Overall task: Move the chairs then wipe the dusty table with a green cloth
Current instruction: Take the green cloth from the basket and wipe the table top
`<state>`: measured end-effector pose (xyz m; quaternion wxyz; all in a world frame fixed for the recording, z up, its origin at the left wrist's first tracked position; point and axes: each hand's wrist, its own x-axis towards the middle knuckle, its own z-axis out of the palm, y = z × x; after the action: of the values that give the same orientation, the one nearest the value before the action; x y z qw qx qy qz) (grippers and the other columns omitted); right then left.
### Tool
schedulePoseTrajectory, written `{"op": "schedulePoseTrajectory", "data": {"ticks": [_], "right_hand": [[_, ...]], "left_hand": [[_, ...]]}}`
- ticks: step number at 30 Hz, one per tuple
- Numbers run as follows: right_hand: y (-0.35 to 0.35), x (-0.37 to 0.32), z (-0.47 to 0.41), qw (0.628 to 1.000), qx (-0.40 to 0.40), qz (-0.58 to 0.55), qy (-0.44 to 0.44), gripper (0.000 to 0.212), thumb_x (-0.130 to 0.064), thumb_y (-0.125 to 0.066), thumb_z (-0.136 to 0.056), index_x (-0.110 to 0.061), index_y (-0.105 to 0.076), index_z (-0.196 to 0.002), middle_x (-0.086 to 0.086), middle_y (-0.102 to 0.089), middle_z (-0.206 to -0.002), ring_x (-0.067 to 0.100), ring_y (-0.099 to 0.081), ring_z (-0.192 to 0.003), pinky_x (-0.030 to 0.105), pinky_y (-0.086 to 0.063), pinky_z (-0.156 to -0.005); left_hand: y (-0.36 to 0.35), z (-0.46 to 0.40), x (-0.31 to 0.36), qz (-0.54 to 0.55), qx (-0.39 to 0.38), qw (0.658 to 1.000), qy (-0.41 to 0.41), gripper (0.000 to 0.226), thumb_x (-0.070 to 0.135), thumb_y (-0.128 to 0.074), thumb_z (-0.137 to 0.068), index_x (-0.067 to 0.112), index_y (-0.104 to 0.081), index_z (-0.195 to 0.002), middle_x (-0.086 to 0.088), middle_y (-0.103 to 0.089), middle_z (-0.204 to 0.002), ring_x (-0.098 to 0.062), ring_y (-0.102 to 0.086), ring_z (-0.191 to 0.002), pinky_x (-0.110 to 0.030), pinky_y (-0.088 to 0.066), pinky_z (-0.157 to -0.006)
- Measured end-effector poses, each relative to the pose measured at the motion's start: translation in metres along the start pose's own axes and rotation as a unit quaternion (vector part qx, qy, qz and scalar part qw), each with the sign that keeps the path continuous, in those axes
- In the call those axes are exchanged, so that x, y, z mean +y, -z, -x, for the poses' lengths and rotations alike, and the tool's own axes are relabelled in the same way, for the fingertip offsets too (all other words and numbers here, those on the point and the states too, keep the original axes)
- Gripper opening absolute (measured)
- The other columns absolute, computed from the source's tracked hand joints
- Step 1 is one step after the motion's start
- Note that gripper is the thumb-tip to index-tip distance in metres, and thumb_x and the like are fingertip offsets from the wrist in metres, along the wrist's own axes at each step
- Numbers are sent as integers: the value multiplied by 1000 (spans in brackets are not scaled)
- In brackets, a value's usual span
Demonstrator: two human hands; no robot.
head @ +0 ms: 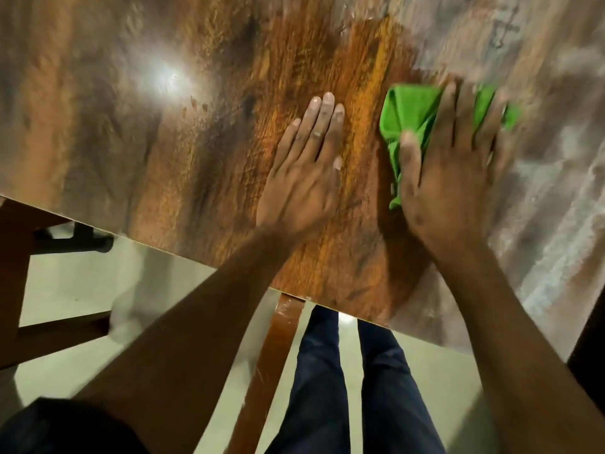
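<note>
Right hand (pixel 455 178) presses flat on the green cloth (pixel 406 116), wiping — left hand (pixel 304 178) rests flat beside it — and next, I judge, comes the grey dusty bench (pixel 550 178) beyond.

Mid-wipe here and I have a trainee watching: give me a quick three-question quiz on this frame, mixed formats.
1. True or false: the left hand holds the green cloth.
2. Where does grey dust still cover the table? A) right of the cloth B) under the left hand C) along the near left edge
3. Fill in: the right hand presses the cloth with its fingers ____.

Key: 1 false, it lies flat on bare wood; 2 A; 3 spread.
</note>
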<state>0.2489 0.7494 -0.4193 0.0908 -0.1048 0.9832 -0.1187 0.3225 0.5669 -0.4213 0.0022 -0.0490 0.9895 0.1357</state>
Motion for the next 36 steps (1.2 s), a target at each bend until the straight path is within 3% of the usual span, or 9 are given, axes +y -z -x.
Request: {"op": "schedulePoseTrajectory", "data": {"ticks": [2, 6, 10, 13, 17, 24, 28, 31, 36], "right_hand": [[8, 1, -34, 1000, 19, 4, -6, 70, -52, -14, -112, -13, -9, -170, 5, -4, -178, 38, 2, -164, 56, -6, -132], [-2, 0, 16, 999, 34, 21, 7, 63, -39, -24, -114, -14, -11, -170, 6, -6, -178, 35, 0, -164, 54, -9, -131], [-10, -36, 114, 998, -57, 21, 2, 68, -44, -30, -113, -15, -7, -170, 5, 3, -178, 35, 8, -164, 55, -5, -132], [-21, -63, 161, 989, -120, 19, 88, 71, -44, -36, -112, -18, -5, -170, 2, 11, -178, 36, 10, -163, 52, -4, -132], [-11, -20, 179, 977, -147, 51, 147, 77, -41, -47, -109, -23, -5, -170, -4, 7, -178, 29, 2, -165, 50, -14, -132], [10, 17, 127, 998, -65, 12, -18, 69, -39, -37, -111, -18, -8, -170, 0, 3, -179, 26, 6, -165, 55, -16, -131], [11, 26, 22, 999, 11, 11, -30, 72, -53, -29, -112, -15, -11, -170, 3, -3, -179, 30, 4, -165, 50, -3, -133], [11, 35, -29, 998, 52, 14, -29, 69, -50, -27, -112, -12, -19, -169, 6, -14, -177, 34, -6, -164, 51, -9, -131], [9, 24, 34, 999, 33, 20, -19, 64, -39, -30, -113, -12, -16, -169, 6, -9, -178, 33, 0, -165, 52, -8, -131]], "left_hand": [[-3, -1, -2, 19, -10, 1000, 6, 60, 19, -33, -112, 3, -19, -168, -15, -15, -177, -26, -11, -166, -46, -14, -134], [0, -4, 0, 30, -18, 999, 0, 60, 19, -31, -112, 3, -18, -168, -15, -13, -177, -27, -10, -166, -46, -12, -134], [-1, -2, 0, 63, 0, 998, 1, 57, 17, -31, -112, 2, -24, -167, -15, -20, -176, -28, -15, -165, -48, -16, -133], [-1, -4, -2, 70, 27, 997, -6, 55, 14, -34, -112, 1, -29, -165, -16, -25, -174, -29, -20, -164, -49, -19, -132], [-1, -5, 0, 58, 19, 998, -5, 56, 16, -34, -112, 3, -27, -166, -14, -23, -175, -26, -16, -165, -46, -15, -133], [-2, -5, -1, 60, 17, 998, -5, 58, 18, -32, -111, 4, -25, -167, -13, -21, -176, -25, -14, -165, -43, -12, -134], [-3, -3, -1, 52, 18, 998, -3, 58, 19, -31, -112, 4, -24, -167, -13, -20, -176, -24, -13, -165, -43, -11, -134], [-5, -1, 0, 55, 20, 998, -4, 58, 20, -31, -112, 4, -22, -168, -13, -19, -176, -23, -12, -165, -39, -7, -134], [-3, -1, -1, 51, 29, 998, 0, 58, 21, -31, -113, 5, -22, -168, -12, -19, -177, -24, -13, -165, -36, -4, -134]]}}
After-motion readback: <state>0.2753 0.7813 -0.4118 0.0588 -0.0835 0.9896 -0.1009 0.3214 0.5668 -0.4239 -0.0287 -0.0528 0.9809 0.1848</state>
